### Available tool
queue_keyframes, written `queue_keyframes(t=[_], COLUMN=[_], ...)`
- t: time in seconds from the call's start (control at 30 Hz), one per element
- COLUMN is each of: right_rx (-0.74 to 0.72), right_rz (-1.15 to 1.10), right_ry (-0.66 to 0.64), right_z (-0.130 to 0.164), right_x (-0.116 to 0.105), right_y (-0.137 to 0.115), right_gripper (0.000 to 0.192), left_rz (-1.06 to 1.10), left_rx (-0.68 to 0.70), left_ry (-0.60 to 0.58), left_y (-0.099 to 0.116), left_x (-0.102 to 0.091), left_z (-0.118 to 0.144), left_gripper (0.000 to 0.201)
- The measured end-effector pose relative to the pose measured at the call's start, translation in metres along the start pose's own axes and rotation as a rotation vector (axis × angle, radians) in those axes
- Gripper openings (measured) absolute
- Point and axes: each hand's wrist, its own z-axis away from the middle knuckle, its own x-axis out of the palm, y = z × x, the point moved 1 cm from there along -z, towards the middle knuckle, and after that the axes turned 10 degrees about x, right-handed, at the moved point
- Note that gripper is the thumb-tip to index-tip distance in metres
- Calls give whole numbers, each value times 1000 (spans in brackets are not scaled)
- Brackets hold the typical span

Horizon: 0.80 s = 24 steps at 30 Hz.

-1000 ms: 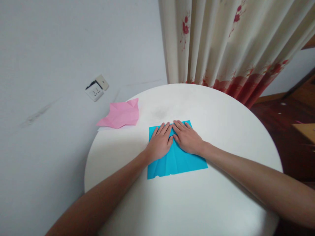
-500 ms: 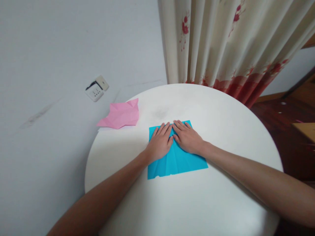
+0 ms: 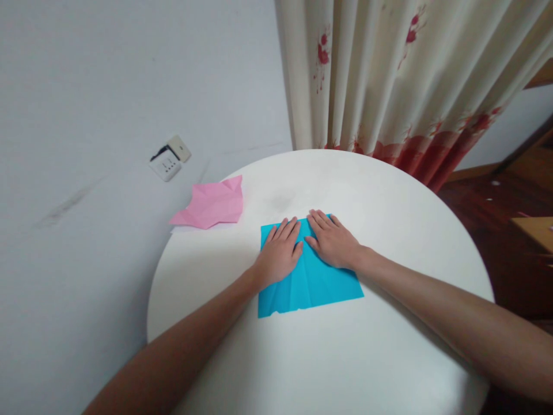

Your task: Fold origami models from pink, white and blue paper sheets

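A creased sheet of blue paper (image 3: pixel 313 285) lies flat on the white table, its near edge slightly ragged at the left. My left hand (image 3: pixel 280 253) rests palm down on the left part of the sheet, fingers stretched toward its far edge. On the right part, my right hand (image 3: pixel 332 239) lies flat too, with its fingertips at or just past the far edge. A narrow strip of blue shows between the two hands. Both hands are open and grip nothing; they cover much of the sheet's upper half.
A crumpled piece of pink paper (image 3: pixel 213 203) sits at the far left rim of the round white table (image 3: pixel 389 351). Behind stand a wall with a socket (image 3: pixel 166 165) and a flowered curtain (image 3: pixel 367 75). Part of a wooden surface (image 3: pixel 536 230) shows at the right.
My right hand has slid slightly to the right and away from me along the far edge, widening the gap between the hands. My left hand has stayed nearly in place.
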Motion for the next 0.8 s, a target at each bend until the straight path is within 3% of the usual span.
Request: queue_keyframes(t=[0.5, 0.67, 0.8], right_rx=[132, 24, -83], right_rz=[-16, -9, 14], right_ry=[58, 145, 106], right_z=[-17, -13, -3], right_x=[0, -7, -8], right_y=[23, 12, -2], right_gripper=[59, 56, 55], left_rz=[-11, -9, -3], left_rx=[20, 17, 20], left_ry=[2, 14, 16], left_y=[-2, -2, -2], left_x=[3, 3, 3], left_z=[2, 1, 0], left_gripper=[55, 55, 54])
